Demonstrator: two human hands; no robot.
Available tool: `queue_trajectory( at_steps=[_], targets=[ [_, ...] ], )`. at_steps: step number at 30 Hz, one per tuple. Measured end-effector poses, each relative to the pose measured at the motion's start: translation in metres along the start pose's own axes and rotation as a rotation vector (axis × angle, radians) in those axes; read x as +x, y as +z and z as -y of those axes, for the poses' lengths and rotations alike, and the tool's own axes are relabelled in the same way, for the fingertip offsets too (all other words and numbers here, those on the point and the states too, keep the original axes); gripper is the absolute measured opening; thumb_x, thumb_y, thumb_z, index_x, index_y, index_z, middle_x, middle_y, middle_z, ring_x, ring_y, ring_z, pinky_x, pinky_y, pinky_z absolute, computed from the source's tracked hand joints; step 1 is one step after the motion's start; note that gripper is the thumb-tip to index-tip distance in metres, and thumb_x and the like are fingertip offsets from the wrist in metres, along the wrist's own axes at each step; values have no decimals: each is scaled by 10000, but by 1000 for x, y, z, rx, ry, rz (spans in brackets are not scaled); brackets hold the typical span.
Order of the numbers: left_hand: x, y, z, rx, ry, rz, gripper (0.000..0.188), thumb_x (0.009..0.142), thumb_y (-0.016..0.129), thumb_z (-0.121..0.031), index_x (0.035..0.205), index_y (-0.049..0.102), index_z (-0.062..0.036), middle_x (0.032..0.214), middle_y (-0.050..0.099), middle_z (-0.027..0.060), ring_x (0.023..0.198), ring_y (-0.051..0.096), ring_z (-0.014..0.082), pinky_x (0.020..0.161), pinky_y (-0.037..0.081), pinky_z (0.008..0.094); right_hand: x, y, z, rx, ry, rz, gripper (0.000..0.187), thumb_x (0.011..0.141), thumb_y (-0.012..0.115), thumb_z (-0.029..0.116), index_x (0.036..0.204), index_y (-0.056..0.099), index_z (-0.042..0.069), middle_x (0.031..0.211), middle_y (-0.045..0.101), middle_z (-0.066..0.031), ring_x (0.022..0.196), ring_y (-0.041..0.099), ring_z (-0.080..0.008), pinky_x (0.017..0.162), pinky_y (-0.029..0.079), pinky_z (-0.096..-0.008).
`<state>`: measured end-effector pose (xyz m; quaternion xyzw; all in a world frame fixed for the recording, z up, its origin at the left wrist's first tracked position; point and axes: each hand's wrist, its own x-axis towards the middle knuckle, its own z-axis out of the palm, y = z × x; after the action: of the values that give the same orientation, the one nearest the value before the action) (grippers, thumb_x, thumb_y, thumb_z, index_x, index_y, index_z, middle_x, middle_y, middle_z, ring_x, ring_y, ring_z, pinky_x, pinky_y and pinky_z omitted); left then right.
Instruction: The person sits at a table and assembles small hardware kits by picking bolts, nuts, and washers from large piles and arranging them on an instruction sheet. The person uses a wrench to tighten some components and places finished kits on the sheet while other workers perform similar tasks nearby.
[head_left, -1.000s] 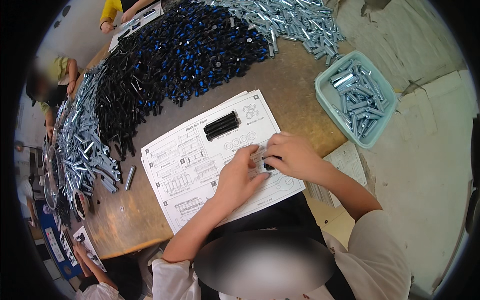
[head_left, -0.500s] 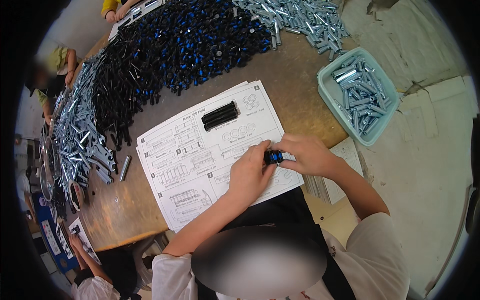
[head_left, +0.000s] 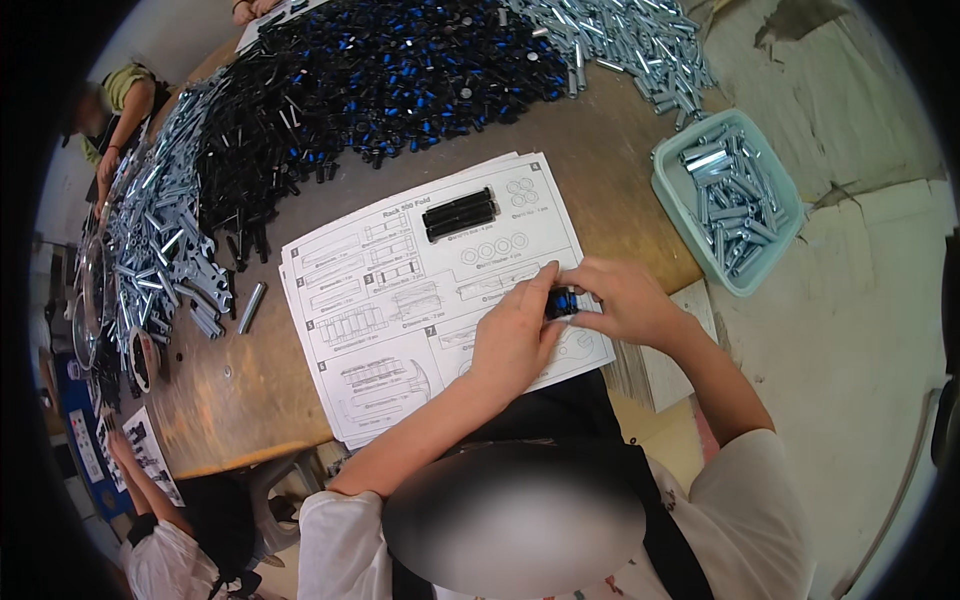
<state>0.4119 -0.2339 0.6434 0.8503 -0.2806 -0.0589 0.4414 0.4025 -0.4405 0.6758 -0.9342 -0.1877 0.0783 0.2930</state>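
Between my two hands is a small bundle of short black bolts (head_left: 563, 303) with blue bands on their threads; the fingers partly cover it, so I cannot tell how many there are. My left hand (head_left: 508, 335) closes on the bundle from the left, fingers stretched along its far side. From the right, my right hand (head_left: 640, 305) pinches it with thumb and fingers. Both hands are over the lower right of a printed parts sheet (head_left: 300, 330), which lies on a stack of paper. Several long black bolts (head_left: 460, 214) lie side by side on the sheet's upper part.
Beyond the sheet spreads a big heap of black and blue-banded bolts (head_left: 390, 90). Silver sleeves (head_left: 640, 50) lie at the far right, and more fill a pale green tub (head_left: 680, 225). Flat wrenches (head_left: 205, 270) and a lone silver tube (head_left: 252, 307) are left. Other people work along the table's left side.
The whole view has shifted slightly. My hands stay closed round the bolt bundle, which shows less between the fingers. At the lower left, a co-worker's hands have moved farther over their own sheet.
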Motion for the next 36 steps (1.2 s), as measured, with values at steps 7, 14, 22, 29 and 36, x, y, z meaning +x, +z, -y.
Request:
queue_trajectory(
  at_steps=[7, 14, 22, 29, 36],
  targets=[
    [-65, -133, 100, 358, -121, -535, 448, 956, 555, -76, 1376, 476, 58, 1429, 478, 264, 1368, 423, 398, 1127, 341, 442, -19, 19, -12, 632, 346, -212, 671, 942, 587, 117, 1518, 276, -28, 1537, 378, -213, 1416, 389, -306, 1114, 372, -420],
    [-124, -143, 118, -589, -466, -677, 552, 1051, 477, -231, 1499, 324, 52, 1542, 369, 201, 1413, 382, 273, 1154, 313, 361, 2, 26, 11, 1036, 342, -286, 596, 1025, 421, 176, 1529, 220, -68, 1587, 277, -211, 1471, 279, -287, 1194, 225, -385],
    [-133, -143, 118, -318, -473, -677, 550, 1038, 491, -196, 1504, 323, 44, 1538, 370, 207, 1429, 350, 289, 1173, 269, 377, 18, 22, 3, 764, 324, -291, 618, 990, 519, 227, 1493, 316, -68, 1525, 382, -226, 1427, 357, -306, 1170, 272, -387],
    [23, -178, 114, 112, -142, -358, 359, 935, 606, -176, 1260, 608, -26, 1370, 556, 184, 1260, 536, 345, 1015, 456, 398, 141, -20, 1, 98, 160, -340, 465, 880, 646, 236, 1289, 581, 24, 1228, 632, -178, 1087, 626, -353, 924, 489, -435],
    [135, -155, 162, 456, -61, -246, 405, 813, 725, -130, 1196, 607, -73, 1192, 618, 136, 1048, 614, 328, 893, 504, 421, 247, 20, -7, -236, 359, -408, 303, 789, 738, 253, 1006, 685, 48, 1001, 665, -137, 942, 658, -335, 805, 522, -454]
  ],
)
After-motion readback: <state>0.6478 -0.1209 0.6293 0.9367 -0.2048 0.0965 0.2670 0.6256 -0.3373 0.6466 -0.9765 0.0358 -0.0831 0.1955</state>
